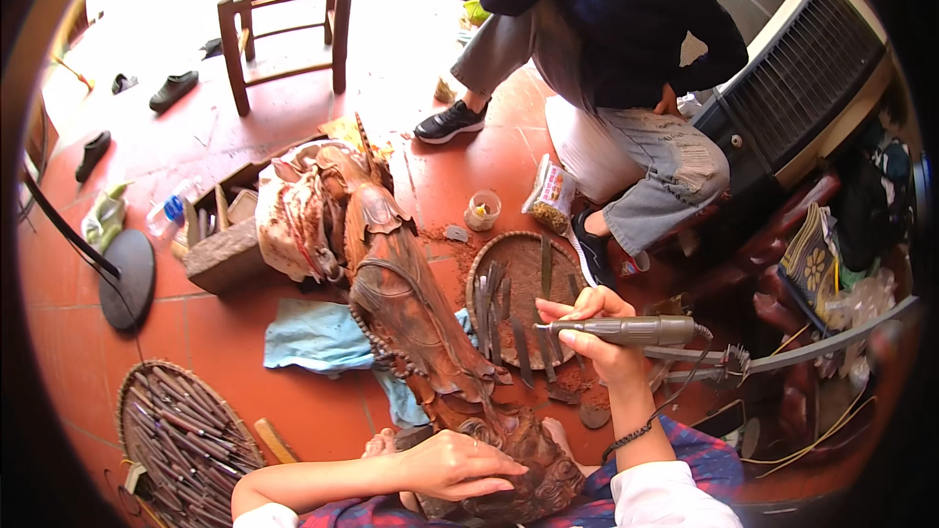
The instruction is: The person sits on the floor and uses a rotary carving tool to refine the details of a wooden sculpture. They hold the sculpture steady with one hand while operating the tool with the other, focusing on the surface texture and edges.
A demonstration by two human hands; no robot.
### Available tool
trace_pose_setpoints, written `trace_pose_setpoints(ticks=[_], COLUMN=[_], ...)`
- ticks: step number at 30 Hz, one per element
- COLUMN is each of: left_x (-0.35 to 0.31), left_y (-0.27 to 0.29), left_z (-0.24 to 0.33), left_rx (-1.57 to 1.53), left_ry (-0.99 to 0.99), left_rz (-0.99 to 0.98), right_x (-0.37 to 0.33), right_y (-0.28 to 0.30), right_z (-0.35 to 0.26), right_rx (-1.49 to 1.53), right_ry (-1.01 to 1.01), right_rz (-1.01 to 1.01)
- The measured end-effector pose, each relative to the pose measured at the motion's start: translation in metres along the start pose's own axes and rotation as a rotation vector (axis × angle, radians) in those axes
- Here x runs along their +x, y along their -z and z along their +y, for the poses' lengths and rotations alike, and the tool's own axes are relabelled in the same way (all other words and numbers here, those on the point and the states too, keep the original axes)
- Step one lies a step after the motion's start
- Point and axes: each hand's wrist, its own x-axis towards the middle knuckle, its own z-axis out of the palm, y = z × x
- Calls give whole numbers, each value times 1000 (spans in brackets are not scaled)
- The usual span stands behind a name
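A carved wooden statue of a robed figure lies lengthwise in front of me, its knobbly carved base close to my body. My left hand rests on that base, fingers stretched out and holding nothing. To the right, above the floor, my right hand is closed around a grey rotary tool handpiece. Its small tip points left toward the statue without touching it, and a cord runs from its rear end. The statue's far end leans on a stained white cloth bundle.
A round woven tray with several flat files lies beyond my right hand. At lower left a basket holds many carving tools. A blue cloth lies beside the statue. Another person sits opposite, near an air cooler.
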Motion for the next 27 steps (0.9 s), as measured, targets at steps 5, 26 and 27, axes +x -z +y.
trace_pose_setpoints(ticks=[5, 26, 27], left_x=[48, 100, 100], left_y=[65, 48, 53], left_z=[120, 241, 227], left_rx=[-622, -401, -293], left_ry=[56, 145, 127], left_rz=[-158, -195, -158], right_x=[-25, -66, -61], right_y=[-31, -63, -52], right_z=[-15, -46, -43], right_rx=[119, 364, 324], right_ry=[148, 222, 210], right_rz=[71, -8, 9])
